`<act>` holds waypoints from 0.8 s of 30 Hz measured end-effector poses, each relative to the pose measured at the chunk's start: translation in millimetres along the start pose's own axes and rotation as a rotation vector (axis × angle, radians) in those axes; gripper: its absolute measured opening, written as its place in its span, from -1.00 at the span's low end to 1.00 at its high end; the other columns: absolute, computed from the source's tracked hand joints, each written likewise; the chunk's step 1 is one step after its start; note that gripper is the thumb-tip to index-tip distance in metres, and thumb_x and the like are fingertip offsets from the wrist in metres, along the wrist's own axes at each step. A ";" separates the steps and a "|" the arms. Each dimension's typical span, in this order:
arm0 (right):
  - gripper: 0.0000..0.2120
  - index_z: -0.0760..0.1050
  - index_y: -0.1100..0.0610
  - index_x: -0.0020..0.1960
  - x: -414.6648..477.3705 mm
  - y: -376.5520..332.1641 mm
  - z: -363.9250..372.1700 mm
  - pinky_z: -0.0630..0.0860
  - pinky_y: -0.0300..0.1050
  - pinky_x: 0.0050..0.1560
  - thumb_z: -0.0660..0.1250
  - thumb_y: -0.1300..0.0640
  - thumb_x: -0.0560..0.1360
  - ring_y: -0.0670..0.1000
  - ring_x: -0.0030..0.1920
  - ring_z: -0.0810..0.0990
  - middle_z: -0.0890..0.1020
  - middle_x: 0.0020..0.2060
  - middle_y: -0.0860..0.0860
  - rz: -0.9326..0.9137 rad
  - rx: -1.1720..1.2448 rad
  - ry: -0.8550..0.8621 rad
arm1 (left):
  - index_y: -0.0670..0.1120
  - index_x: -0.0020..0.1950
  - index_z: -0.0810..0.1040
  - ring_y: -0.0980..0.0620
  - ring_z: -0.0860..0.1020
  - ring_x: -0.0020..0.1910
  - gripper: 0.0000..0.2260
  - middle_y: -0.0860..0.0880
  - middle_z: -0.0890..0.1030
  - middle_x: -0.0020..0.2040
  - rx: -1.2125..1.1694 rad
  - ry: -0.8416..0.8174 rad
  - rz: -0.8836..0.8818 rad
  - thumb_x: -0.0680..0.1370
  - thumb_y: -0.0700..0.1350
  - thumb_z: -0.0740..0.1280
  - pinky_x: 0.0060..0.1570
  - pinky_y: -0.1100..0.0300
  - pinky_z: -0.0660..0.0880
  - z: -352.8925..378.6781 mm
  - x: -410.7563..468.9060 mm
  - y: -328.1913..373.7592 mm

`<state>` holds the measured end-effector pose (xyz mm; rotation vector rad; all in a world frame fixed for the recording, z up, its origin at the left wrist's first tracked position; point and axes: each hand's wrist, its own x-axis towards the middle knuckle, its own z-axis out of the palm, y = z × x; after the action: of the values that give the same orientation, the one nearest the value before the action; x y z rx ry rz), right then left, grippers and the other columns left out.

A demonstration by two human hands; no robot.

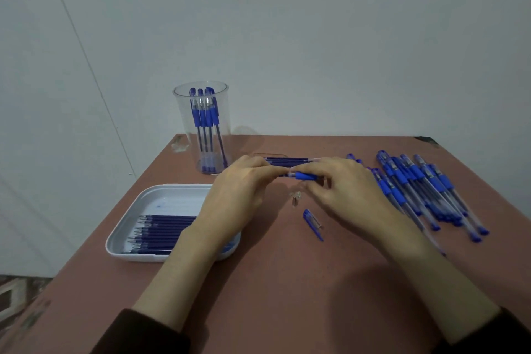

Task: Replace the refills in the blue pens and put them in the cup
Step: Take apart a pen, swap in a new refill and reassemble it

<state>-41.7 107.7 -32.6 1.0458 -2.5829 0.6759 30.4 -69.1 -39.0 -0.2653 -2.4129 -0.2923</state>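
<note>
- The reddish-brown table (287, 282) carries everything and stands against a pale wall.
- A white tray (161, 191) sits near the table's left edge. A row of dark blue refills (163, 230) lies side by side in it, partly hidden by the left wrist.
- A loose pile of blue pens (425, 190) lies along the right edge, overlapping one another, capped.
- A clear cup (201, 126) stands upright near the far left corner, with several capped pens in the cup (205, 115) standing on end.
- The left hand (238, 195) is over the middle of the table, its fingers curled and pinching one end of a pen.
- The right hand (350, 195) is opposite it, its fingers curled round the other end of the same pen.
- A second, smaller row of refills (287, 160) lies just behind the hands, toward the far edge.
- The held pen (304, 176) lies level between the two hands, above the table, its blue grip showing.
- A loose blue cap (313, 223) lies on the table just in front of the hands.
- A small clear tip piece (296, 198) lies between the cap and the held pen.
</note>
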 end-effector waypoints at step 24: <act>-0.80 0.58 0.18 0.15 7.5 -5.2 -16.2 0.48 -0.21 -0.27 0.30 0.23 0.54 -0.02 -0.32 0.50 0.58 -0.33 0.10 0.354 1.228 0.158 | 0.06 0.19 0.58 0.06 0.45 0.08 -0.76 0.07 0.56 0.10 -0.103 -0.416 -0.105 0.56 -0.09 0.26 0.10 0.17 0.40 16.6 13.3 24.1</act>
<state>-42.0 108.5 -14.0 0.6679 -2.0715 2.4576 16.8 -40.1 -39.2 -0.2672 -2.8327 -0.4467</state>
